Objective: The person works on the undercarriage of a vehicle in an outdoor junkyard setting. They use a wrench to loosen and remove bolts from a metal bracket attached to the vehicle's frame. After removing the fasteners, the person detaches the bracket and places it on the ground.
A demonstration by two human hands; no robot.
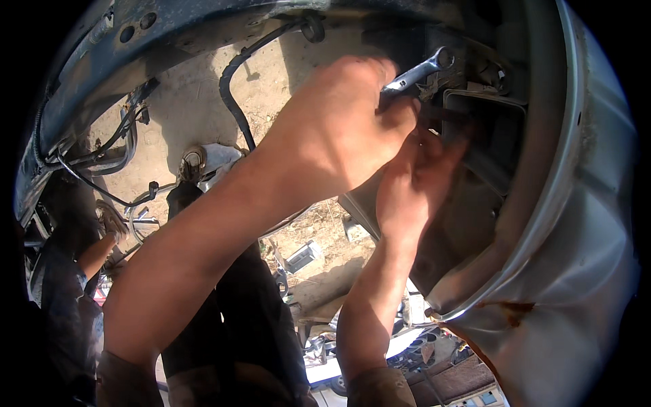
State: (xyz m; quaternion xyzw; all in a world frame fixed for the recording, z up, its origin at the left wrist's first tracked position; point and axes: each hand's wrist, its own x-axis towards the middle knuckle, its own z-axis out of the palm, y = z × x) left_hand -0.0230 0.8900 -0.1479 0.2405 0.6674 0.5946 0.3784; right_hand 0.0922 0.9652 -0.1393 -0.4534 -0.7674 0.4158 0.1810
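My left hand (339, 129) is closed around a silver wrench (420, 71), whose ring end points up to the right near a dark metal bracket with a squarish opening (485, 98). My right hand (417, 186) is just below and to the right, its fingers curled at a dark part in the shadowed recess; what they hold there, if anything, is hidden. Both hands are inside a vehicle body cavity, beside a long curved metal edge (553, 190).
A dented, rust-spotted grey panel (569, 258) curves down the right. A dark frame rail (129, 51) crosses the top, with hanging cables (237, 102). Below lie dirt ground, my legs (251, 319) and scattered parts (302, 258). Another person's arm (95, 254) shows at left.
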